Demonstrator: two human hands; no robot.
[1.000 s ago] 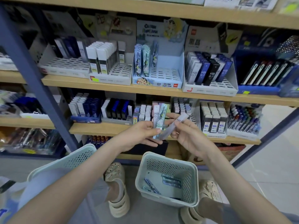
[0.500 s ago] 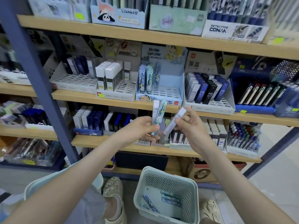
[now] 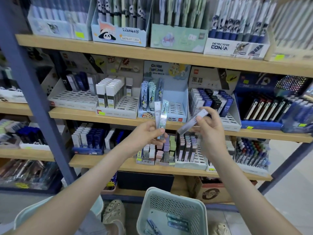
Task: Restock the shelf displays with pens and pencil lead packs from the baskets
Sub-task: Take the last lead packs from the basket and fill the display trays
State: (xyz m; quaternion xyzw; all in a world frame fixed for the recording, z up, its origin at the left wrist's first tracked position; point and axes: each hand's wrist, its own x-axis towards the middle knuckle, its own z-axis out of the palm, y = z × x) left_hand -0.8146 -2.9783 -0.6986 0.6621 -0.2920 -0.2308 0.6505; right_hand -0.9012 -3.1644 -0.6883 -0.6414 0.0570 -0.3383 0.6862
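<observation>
Shelf unit, lead-pack section, seen from above. L basket [image 3: 25,216]: pale rim only, at 7 o'clock of frame, contents not visible. L hand [image 3: 145,134]: raised in front of middle shelf, just L of ctr. Thumb and fingers clenched on lower ends of two packs, held upright and fanned. White HB pack [image 3: 157,111] rises toward 12 o'clock from the fist. Patterned pack [image 3: 163,116] overlaps it in front, tilted toward 1 o'clock. Both tops stand in front of the light-blue cartoon display [image 3: 177,92] at 12 o'clock of the hand, w/ a few packs in its L rows. R hand [image 3: 211,133]: just R of ctr, level w/ L hand, apart from it. Thumb and fingertips pinch a dark pack [image 3: 188,125] near its upper end, the pack slanting from 1 o'clock down to 7 o'clock. At 1 o'clock behind R hand: white display [image 3: 232,120] w/ blue, black and grey HB packs. Grey basket [image 3: 171,205] on floor at 6 o'clock, btwn the forearms. Loose packs [image 3: 177,222] lie flat on its bottom. One shoe [image 3: 113,212] at 9 o'clock of that basket
</observation>
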